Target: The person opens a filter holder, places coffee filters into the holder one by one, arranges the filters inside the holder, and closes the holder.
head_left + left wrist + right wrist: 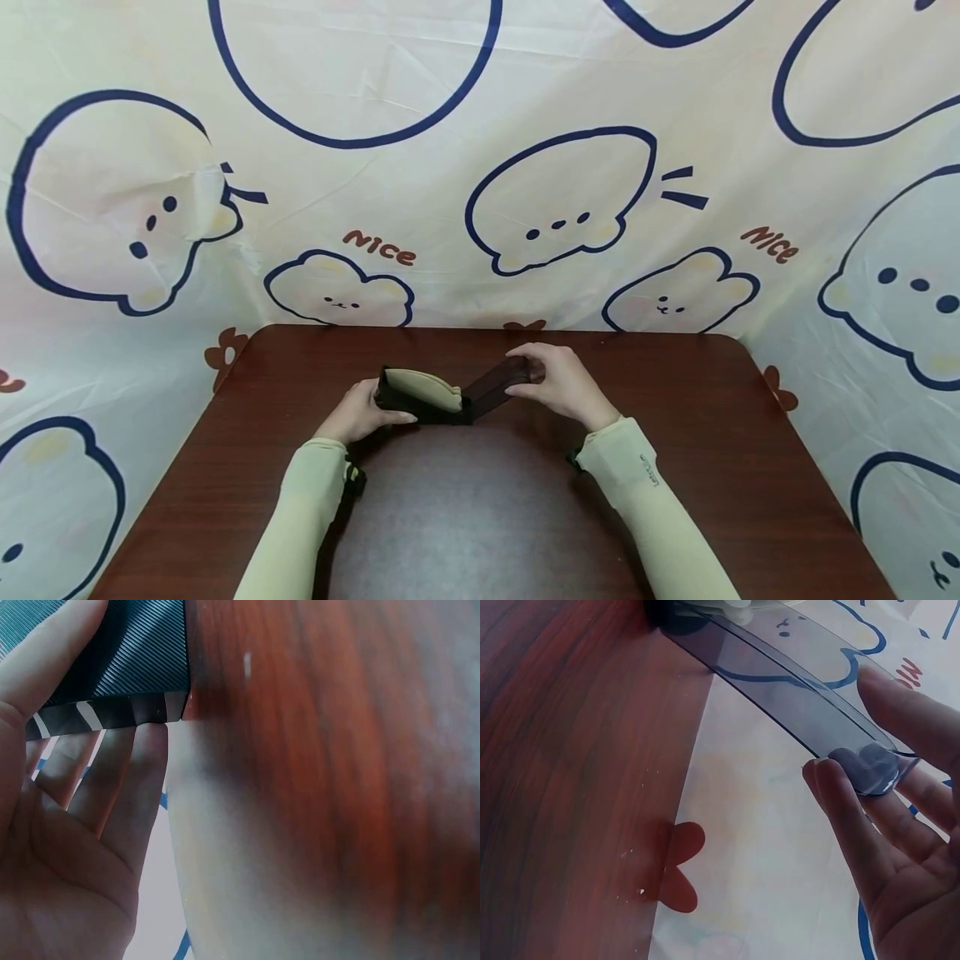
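A black box [420, 413] with a ribbed face stands near the far side of the brown table, its see-through smoky lid [491, 388] swung out to the right. Inside the box shows a cream piece [426, 387] with a curved top edge; its kind is unclear. My left hand [358, 415] grips the box's left end, thumb along the ribbed face [135, 652] and fingers against the end. At the lid's free end, my right hand [562, 383] pinches the clear plastic [780, 705] between thumb and fingers.
The brown wooden table [465, 517] ends just beyond the box. Behind it and at both sides hangs a pale cloth [435, 192] printed with blue-outlined cartoon faces. A dark band with a small device [354, 482] sits at my left wrist.
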Demonstrator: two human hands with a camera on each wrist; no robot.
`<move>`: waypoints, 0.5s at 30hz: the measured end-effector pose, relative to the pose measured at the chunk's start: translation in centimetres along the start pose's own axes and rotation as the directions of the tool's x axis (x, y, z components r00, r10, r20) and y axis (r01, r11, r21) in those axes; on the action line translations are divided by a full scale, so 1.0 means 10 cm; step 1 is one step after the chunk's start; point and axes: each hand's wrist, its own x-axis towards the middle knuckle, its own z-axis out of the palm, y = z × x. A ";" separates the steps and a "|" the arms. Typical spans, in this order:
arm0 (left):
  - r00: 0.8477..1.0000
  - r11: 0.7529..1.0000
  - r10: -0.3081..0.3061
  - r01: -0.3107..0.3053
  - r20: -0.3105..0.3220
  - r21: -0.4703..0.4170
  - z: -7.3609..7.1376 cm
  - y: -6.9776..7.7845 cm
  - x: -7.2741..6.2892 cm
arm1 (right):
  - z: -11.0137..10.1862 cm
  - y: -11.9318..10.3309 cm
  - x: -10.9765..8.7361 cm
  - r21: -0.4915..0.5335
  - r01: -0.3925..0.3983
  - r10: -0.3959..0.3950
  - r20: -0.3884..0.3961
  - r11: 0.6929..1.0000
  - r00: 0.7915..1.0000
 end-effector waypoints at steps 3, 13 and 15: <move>1.000 1.000 -0.001 0.001 0.001 -0.004 0.00 -0.01 0.00 | 0.01 -0.03 0.02 0.000 0.009 -0.009 -0.002 1.000 1.000; 0.999 0.999 -0.034 0.034 0.001 -0.003 -0.01 0.01 -0.02 | 0.05 -0.20 0.12 0.018 0.062 -0.062 -0.011 0.998 0.998; 1.000 1.000 -0.025 0.025 0.006 0.001 0.00 0.01 -0.02 | 0.07 -0.22 0.14 0.025 0.067 -0.067 -0.011 0.997 0.998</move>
